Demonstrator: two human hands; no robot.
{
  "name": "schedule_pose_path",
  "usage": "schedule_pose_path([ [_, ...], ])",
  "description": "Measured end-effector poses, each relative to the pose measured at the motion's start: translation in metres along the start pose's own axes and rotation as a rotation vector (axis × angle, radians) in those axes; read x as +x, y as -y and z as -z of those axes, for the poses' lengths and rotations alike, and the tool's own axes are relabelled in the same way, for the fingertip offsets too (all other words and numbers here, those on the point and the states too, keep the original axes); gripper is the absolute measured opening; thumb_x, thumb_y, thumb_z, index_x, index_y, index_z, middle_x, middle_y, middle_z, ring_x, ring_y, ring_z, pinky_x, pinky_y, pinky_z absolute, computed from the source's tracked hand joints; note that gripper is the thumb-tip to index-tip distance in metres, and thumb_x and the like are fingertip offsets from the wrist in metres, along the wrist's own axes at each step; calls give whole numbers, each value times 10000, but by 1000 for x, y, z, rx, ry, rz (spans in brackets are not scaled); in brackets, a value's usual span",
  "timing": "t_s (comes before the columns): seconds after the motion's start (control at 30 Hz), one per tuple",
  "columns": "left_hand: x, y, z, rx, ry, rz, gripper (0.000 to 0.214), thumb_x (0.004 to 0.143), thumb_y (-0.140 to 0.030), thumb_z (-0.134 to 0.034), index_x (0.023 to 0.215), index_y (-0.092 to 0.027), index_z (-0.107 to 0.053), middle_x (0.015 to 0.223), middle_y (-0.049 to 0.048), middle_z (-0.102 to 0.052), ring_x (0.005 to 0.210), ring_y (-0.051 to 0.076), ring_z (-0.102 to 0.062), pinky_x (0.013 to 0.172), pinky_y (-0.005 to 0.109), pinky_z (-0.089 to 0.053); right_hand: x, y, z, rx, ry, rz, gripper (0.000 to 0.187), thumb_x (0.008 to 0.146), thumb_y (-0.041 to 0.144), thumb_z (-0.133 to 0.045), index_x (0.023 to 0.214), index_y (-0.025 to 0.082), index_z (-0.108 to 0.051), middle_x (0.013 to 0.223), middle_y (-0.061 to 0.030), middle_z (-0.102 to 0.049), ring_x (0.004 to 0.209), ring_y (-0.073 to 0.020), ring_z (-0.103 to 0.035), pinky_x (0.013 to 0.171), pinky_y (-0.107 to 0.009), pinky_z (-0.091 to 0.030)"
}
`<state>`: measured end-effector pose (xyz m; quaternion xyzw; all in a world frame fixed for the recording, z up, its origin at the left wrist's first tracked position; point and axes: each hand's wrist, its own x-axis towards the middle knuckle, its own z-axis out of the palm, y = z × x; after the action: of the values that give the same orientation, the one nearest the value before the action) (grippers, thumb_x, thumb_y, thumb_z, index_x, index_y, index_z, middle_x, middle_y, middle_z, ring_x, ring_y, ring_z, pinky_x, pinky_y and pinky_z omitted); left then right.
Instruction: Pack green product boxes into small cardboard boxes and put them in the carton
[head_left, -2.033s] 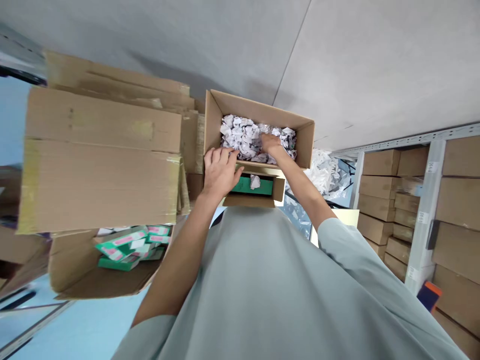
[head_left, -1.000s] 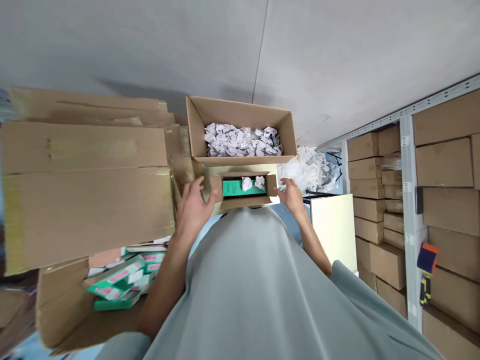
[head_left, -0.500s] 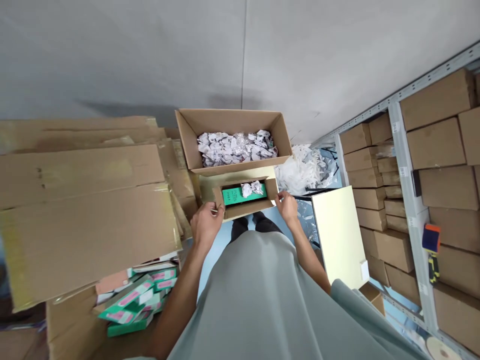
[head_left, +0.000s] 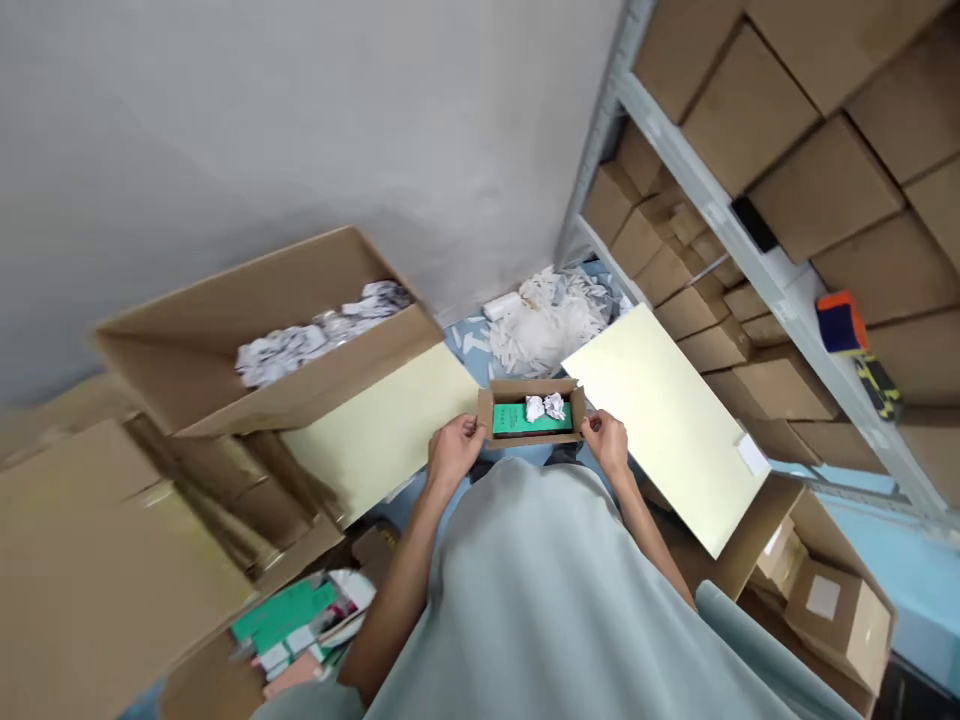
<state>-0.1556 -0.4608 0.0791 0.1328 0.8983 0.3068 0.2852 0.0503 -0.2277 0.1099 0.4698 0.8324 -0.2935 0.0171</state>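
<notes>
The left hand [head_left: 454,447] and right hand [head_left: 609,442] are pinching opposite end flaps [head_left: 486,411] of a small open cardboard box [head_left: 531,387] in closed grips, holding it between 2 cream tabletops [head_left: 667,420]. Inside, a green carton [head_left: 510,420] is lying, and 2 crumpled paper wads [head_left: 535,408] are resting on it.

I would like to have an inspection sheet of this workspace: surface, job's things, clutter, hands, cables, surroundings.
Surface: pale tabletop, large carton of crumpled paper at its far edge.
Things: small open carton holding a green box, two paper wads on top.
Clutter: white scraps heaped near the wall.
Hands: left hand and right hand pinch opposite ends of the small open carton.
Cables: nothing seen.
Surroundings: shelving stacked with cartons.
</notes>
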Motion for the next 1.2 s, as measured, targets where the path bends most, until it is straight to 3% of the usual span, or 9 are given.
schedule_pose_path([
  [0.13, 18, -104, -74, 105, 138, -194, 172, 944, -350, -610, 937, -251, -751, 965, 69, -869, 979, 282, -832, 890, 343, -587, -4, -99, 55, 140, -150, -152, 231, 987, 387, -600, 861, 248, -735, 871, -80, -840, 805, -283, -779, 761, -342, -523],
  [0.27, 26, -197, -151, 221, 252, -397, 213, 976, -368, -607, 987, -232, -770, 993, 87, -868, 949, 286, -820, 862, 347, -587, -6, -175, 97, 226, -282, -323, 208, 967, 381, -594, 834, 260, -700, 867, -83, -834, 806, -288, -773, 757, -347, -522],
  [0.47, 38, -287, -233, 426, 381, -689, 240, 1010, -377, -589, 1046, -230, -775, 1115, 109, -862, 905, 275, -801, 877, 354, -566, -2, -239, 122, 343, -384, -514, 211, 1012, 367, -589, 923, 241, -733, 920, -79, -842, 854, -271, -793, 786, -330, -543],
  [0.6, 50, -319, -260, 549, 409, -806, 263, 1028, -390, -561, 1056, -238, -774, 1149, 106, -856, 911, 279, -801, 863, 357, -558, 1, -255, 118, 421, -397, -573, 189, 1056, 329, -602, 996, 234, -754, 936, -63, -843, 887, -254, -808, 807, -314, -548],
  [0.77, 57, -338, -281, 658, 510, -883, 246, 1039, -403, -594, 1067, -231, -766, 1202, 116, -841, 914, 281, -802, 820, 367, -557, 13, -253, 111, 438, -339, -617, 116, 1078, 276, -650, 1083, 230, -756, 1052, -45, -841, 891, -229, -792, 822, -307, -563],
  [0.87, 56, -343, -289, 652, 531, -939, 260, 1035, -365, -621, 1206, -208, -739, 1292, 144, -803, 1013, 307, -795, 864, 395, -577, 19, -243, 114, 320, -378, -607, 171, 1094, 224, -629, 1207, 210, -757, 1198, -89, -804, 990, -243, -769, 857, -325, -587],
  [0.97, 57, -346, -296, 615, 547, -983, 325, 1040, -311, -605, 1335, -197, -678, 1375, 175, -746, 1151, 334, -778, 918, 422, -600, 31, -228, 122, 131, -390, -481, 272, 1135, 165, -534, 1281, 187, -762, 1288, -152, -751, 1181, -290, -701, 1018, -382, -586],
  [1.07, 60, -349, -299, 578, 595, -992, 338, 1036, -282, -597, 1363, -208, -644, 1374, 174, -720, 1177, 333, -773, 935, 431, -618, 58, -212, 131, -27, -264, -343, 325, 1144, 122, -496, 1327, 150, -763, 1311, -196, -734, 1263, -332, -628, 1124, -442, -544],
  [1.2, 67, -351, -298, 545, 655, -976, 354, 1018, -278, -626, 1365, -208, -632, 1336, 159, -722, 1125, 323, -779, 954, 436, -626, 104, -197, 137, -167, -55, -372, 406, 1070, -8, -484, 1386, 30, -737, 1405, -289, -702, 1347, -363, -569, 1133, -470, -524],
])
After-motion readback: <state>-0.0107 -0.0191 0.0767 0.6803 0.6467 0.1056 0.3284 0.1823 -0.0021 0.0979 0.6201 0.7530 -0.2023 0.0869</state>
